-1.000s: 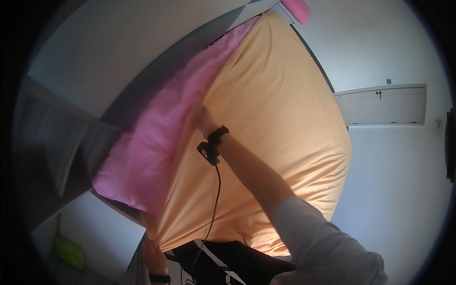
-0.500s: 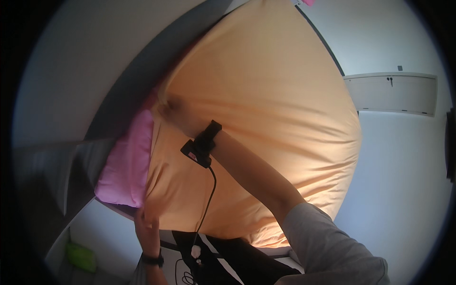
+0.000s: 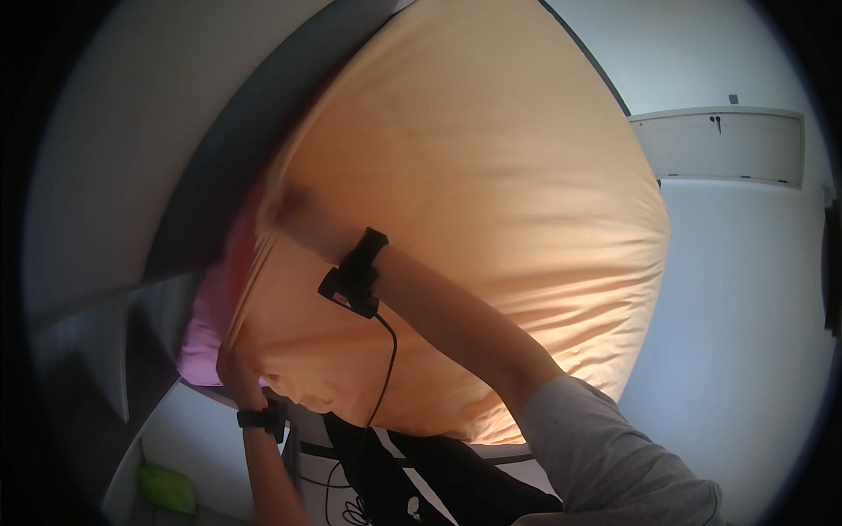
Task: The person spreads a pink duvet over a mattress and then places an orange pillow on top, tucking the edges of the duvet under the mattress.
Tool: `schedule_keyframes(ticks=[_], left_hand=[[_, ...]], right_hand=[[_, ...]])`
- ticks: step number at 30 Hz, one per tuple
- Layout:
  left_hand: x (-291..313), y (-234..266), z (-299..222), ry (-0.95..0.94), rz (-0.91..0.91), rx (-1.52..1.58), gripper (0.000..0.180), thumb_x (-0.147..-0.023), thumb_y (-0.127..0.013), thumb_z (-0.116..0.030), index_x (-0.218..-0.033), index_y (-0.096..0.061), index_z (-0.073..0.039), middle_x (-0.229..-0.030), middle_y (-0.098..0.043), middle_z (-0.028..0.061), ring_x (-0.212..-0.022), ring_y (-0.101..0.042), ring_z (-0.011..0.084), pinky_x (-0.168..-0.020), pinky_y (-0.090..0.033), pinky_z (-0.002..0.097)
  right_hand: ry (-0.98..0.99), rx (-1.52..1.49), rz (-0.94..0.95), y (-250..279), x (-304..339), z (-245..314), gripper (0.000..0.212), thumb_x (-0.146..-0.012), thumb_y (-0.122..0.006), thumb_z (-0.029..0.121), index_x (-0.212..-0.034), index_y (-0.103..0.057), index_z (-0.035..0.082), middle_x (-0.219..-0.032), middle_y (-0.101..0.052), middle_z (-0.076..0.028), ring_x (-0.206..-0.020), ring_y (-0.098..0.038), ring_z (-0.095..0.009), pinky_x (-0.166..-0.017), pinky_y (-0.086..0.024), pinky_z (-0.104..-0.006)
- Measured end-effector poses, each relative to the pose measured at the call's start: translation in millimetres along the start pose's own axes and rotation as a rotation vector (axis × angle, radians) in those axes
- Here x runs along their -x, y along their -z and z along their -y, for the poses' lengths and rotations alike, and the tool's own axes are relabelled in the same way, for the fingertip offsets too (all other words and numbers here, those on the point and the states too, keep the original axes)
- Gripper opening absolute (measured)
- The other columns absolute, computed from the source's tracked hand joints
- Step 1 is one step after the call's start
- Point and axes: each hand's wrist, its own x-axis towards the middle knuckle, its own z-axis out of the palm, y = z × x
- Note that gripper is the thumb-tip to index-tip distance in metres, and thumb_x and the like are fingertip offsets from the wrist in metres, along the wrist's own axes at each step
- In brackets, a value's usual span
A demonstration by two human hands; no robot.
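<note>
A wide orange bed cover (image 3: 474, 175) lies over the bed, its left edge drawn across a pink pillow (image 3: 203, 337). Only a strip of the pillow shows along the bed's left side. My right hand (image 3: 294, 209), blurred by motion, is closed on that edge further up, with the arm reaching across the cloth. Near the lower left corner of the bed, my left hand (image 3: 235, 373) grips the same edge; its fingertips are partly hidden by the cloth. A black device (image 3: 353, 276) with a cable is strapped to my right wrist, and a black band (image 3: 263, 419) to my left.
A dark grey headboard (image 3: 228, 167) curves along the left. To the right is a pale cabinet panel (image 3: 719, 145) with keys in it. A green object (image 3: 167, 488) lies low on the left. The wrist device's cable (image 3: 392, 351) hangs down over the cover near my legs in black trousers (image 3: 438, 482).
The cover's edge has moved left, hiding most of the pillow. My right hand has travelled left with it. My left hand has shifted up and left onto the cover's edge.
</note>
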Motion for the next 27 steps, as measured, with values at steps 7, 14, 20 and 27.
schedule_keyframes(ticks=[7, 14, 20, 27], left_hand=[[22.2, 37.6, -77.7, 0.054, -0.078, 0.064, 0.019, -0.075, -0.053, -0.02, -0.084, -0.056, -0.004, -0.071, -0.05, 0.0023, -0.056, -0.044, 0.0102, -0.043, -0.031, 0.0181], [-13.9, 1.3, -57.3, 0.1, -0.037, 0.474, 0.019, -0.069, -0.058, -0.002, -0.088, -0.053, -0.001, -0.074, -0.054, 0.0048, -0.059, -0.05, 0.0128, -0.05, -0.043, 0.0188], [-37.9, 10.8, -8.9, -0.072, -0.134, 0.368, 0.01, -0.073, -0.056, -0.002, -0.083, -0.053, -0.001, -0.069, -0.051, 0.004, -0.058, -0.049, 0.0113, -0.051, -0.043, 0.0177], [-52.5, 29.4, 22.2, -0.725, -0.053, -1.178, 0.033, -0.08, -0.044, -0.035, -0.092, -0.057, -0.008, -0.086, -0.058, 0.0138, -0.08, -0.054, 0.0316, -0.07, -0.044, 0.0403]], right_hand=[[0.08, -0.096, -0.043, -57.2, -22.8, 14.6, 0.009, -0.077, -0.046, 0.005, -0.081, -0.049, -0.002, -0.071, -0.053, -0.014, -0.069, -0.053, -0.023, -0.062, -0.042, -0.0337], [0.059, 0.138, -0.013, -33.2, -19.8, 27.8, 0.025, -0.072, -0.046, 0.001, -0.096, -0.047, -0.002, -0.092, -0.052, -0.017, -0.083, -0.051, -0.028, -0.072, -0.042, -0.0344], [0.224, 0.666, -0.103, -55.1, 1.0, 3.4, 0.039, -0.071, -0.045, 0.004, -0.11, -0.046, 0.002, -0.115, -0.04, -0.016, -0.107, -0.035, -0.034, -0.092, -0.024, -0.0444], [0.463, 0.958, -0.15, -65.0, 5.0, -42.4, 0.039, -0.074, -0.041, 0.012, -0.111, -0.048, 0.007, -0.118, -0.042, -0.01, -0.118, -0.027, -0.03, -0.096, -0.019, -0.042]])
